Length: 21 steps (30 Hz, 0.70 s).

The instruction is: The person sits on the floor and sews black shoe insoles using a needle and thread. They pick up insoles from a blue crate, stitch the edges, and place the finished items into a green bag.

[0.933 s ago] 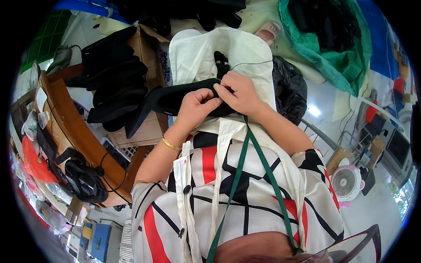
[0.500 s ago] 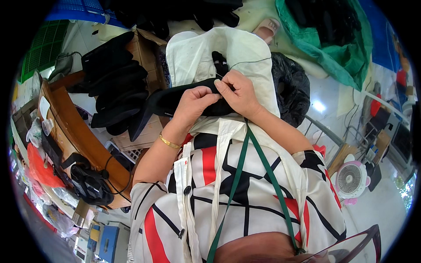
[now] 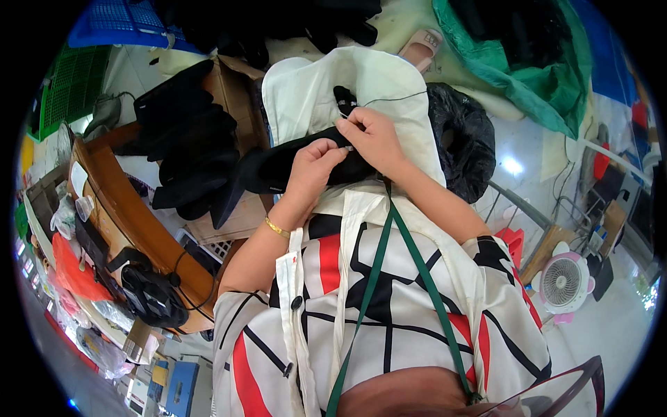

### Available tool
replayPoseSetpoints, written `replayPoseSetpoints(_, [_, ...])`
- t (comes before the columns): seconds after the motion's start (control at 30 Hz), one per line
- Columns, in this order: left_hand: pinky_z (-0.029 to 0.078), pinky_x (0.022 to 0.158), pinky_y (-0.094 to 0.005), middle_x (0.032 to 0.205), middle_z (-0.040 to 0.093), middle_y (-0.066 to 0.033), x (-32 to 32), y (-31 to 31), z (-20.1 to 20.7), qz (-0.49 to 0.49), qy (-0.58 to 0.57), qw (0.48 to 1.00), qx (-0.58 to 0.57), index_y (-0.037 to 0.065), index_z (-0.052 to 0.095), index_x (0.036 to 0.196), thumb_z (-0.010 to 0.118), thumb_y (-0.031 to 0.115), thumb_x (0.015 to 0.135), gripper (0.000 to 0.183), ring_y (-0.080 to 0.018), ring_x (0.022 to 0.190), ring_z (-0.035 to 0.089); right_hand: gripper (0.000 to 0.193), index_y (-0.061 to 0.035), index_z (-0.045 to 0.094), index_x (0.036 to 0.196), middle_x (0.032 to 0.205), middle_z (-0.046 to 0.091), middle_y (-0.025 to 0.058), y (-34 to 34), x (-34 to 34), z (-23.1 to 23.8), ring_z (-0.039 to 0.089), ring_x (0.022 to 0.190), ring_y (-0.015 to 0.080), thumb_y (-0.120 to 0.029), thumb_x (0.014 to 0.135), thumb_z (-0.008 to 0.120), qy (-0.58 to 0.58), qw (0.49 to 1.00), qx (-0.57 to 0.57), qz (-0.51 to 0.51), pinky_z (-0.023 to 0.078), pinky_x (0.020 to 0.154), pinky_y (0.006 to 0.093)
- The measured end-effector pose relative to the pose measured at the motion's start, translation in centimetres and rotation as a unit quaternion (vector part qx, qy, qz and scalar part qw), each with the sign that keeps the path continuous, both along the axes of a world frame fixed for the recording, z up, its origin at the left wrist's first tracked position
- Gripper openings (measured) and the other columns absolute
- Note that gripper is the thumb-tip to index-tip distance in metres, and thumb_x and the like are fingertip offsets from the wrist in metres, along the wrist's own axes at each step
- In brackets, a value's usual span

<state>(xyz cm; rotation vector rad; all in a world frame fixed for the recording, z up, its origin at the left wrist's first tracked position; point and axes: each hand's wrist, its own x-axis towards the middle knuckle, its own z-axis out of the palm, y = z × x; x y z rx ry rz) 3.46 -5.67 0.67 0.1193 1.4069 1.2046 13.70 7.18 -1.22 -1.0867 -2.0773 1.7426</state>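
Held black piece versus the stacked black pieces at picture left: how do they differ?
The held black piece is a single one; the stacked black pieces are several, overlapping. The held black piece lies over the white cloth, with the left hand and right hand at it; the stacked black pieces sit by the cardboard box, with no hand on them. Both are black.

Workshop, likely: black pieces heaped by right edge of wooden table; green sack of black goods; green crate.
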Motion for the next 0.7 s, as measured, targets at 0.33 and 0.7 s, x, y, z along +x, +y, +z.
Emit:
replayPoseSetpoints(0.33, [0.038, 0.064, -0.0173, 0.082, 0.061, 0.0046, 0.6, -0.4, -0.3, -0.035, 0.097, 0.995, 0.002, 0.002, 0.067, 0.096, 0.072, 0.008, 0.087, 0.012, -0.0019, 0.072, 0.05, 0.034, 0.0011, 0.063, 0.084, 0.066, 0.061, 0.0104, 2.0, 0.5, 2.8, 0.057, 0.06, 0.0183, -0.032, 0.086, 0.072, -0.088, 0.978, 0.068, 0.176, 0.046, 0.056, 0.0321])
replayPoseSetpoints(0.7, [0.037, 0.075, -0.0232, 0.085, 0.059, 0.0032, -1.3, -0.1, 0.2, 0.125, -0.088, 0.988, 0.026, 0.011, 0.064, 0.094, 0.052, 0.044, 0.099, 0.036, -0.0095, 0.081, 0.052, 0.028, -0.0003, 0.064, 0.087, 0.069, 0.059, 0.0013, 4.0, 2.8, 2.5, 0.051, 0.064, 0.0074, -0.027, 0.093, 0.066, 0.036, 0.995, -0.022, -0.091, 0.043, 0.059, 0.0253])
